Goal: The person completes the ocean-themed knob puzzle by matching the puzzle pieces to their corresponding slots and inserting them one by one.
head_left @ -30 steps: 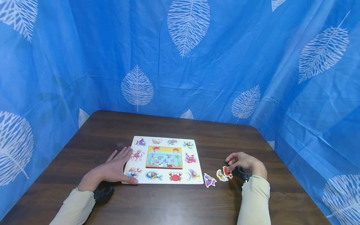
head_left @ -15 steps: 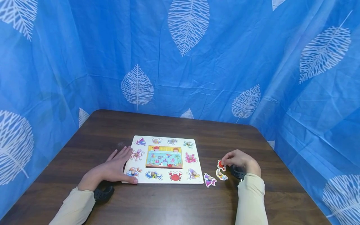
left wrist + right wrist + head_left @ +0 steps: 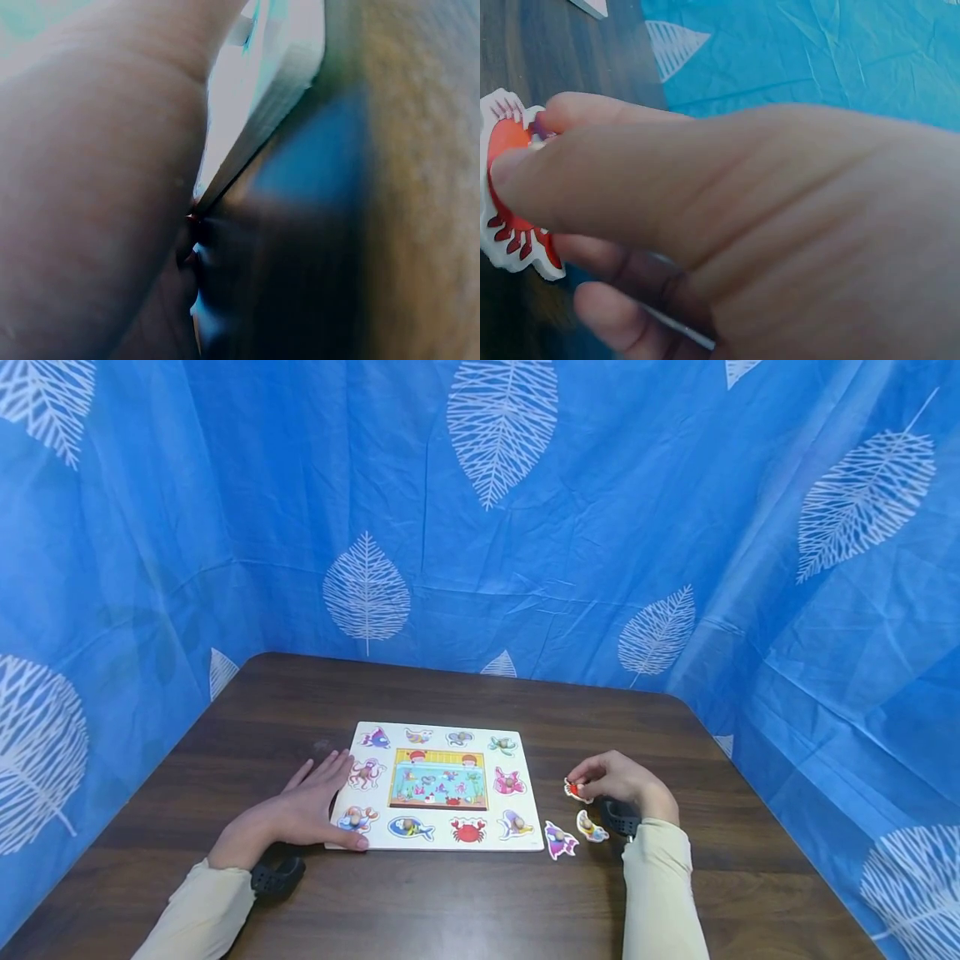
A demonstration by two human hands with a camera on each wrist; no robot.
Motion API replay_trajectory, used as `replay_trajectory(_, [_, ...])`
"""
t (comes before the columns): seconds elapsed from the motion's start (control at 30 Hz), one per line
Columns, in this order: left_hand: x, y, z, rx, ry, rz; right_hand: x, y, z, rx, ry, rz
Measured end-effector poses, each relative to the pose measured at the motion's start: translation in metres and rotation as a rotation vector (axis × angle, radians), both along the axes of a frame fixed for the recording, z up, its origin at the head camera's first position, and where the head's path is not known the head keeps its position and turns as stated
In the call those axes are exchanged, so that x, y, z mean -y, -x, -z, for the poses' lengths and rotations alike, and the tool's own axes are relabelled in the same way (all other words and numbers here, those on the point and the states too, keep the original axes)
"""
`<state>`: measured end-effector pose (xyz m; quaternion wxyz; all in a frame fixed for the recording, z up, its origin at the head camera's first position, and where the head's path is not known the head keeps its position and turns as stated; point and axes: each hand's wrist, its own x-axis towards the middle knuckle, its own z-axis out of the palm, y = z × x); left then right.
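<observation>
A white puzzle board (image 3: 438, 848) with sea-animal shapes round a fish-tank picture lies on the table. My left hand (image 3: 306, 808) rests on its left side, fingers spread and thumb along the front left corner. In the left wrist view the board's edge (image 3: 262, 120) shows beside that hand. To the right of the board my right hand (image 3: 624, 781) pinches a red crab puzzle piece (image 3: 508, 180) between thumb and fingers, and the piece is tilted. A crab picture (image 3: 468, 831) is at the board's front. The knob on the held piece is mostly covered by the thumb.
Two loose knobbed pieces, a purple-pink fish (image 3: 559, 840) and a yellow-white one (image 3: 592, 827), lie between the board's right front corner and my right wrist. The dark wooden table (image 3: 465, 910) is backed by a blue leaf-print curtain (image 3: 525, 593).
My right hand has taken hold of the crab piece and moved left with it, past the yellow-white piece toward the board. The left hand and the board have stayed in place.
</observation>
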<state>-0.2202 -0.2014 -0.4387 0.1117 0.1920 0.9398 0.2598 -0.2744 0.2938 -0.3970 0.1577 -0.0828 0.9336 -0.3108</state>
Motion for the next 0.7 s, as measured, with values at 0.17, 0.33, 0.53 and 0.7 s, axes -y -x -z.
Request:
replay_trajectory(0.17, [0.0001, 0.0008, -0.0009, -0.014, 0.009, -0.002, 0.0, 0.003, 0.0008, -0.07, -0.016, -0.015])
replay_trajectory(0.33, [0.0002, 0.0014, -0.0027, -0.016, 0.009, 0.001, -0.0029, 0.0041, 0.0014, -0.092, -0.063, 0.039])
replay_trajectory(0.53, [-0.0006, 0.0033, -0.0019, -0.014, 0.01, -0.001, -0.0038, 0.0049, 0.0028, -0.109, -0.084, 0.051])
replay_trajectory(0.7, [-0.0004, 0.0042, -0.0007, -0.018, 0.008, 0.0, -0.0031, 0.0074, 0.0041, -0.112, -0.071, 0.04])
